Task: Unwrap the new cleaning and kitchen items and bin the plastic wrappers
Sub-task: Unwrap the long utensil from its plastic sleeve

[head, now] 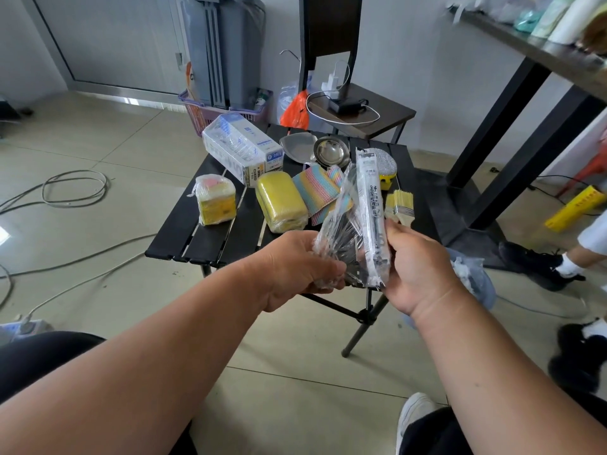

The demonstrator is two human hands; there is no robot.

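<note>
Black slatted bench (203,221) still piled with wrapped sponges, and above its near edge my left hand (295,267) pinches the crinkly clear plastic wrapper (338,231) while my right hand (417,267) grips the stiff black-and-white packet (371,208), looks light, slippery stuff, best grabbed by its loose edge.

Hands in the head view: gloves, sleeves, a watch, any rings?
None visible. The left hand and right hand are bare: no gloves, and no rings on the fingers that show. Both forearms are uncovered to the frame edge, with no sleeves, watch or wristband.
</note>
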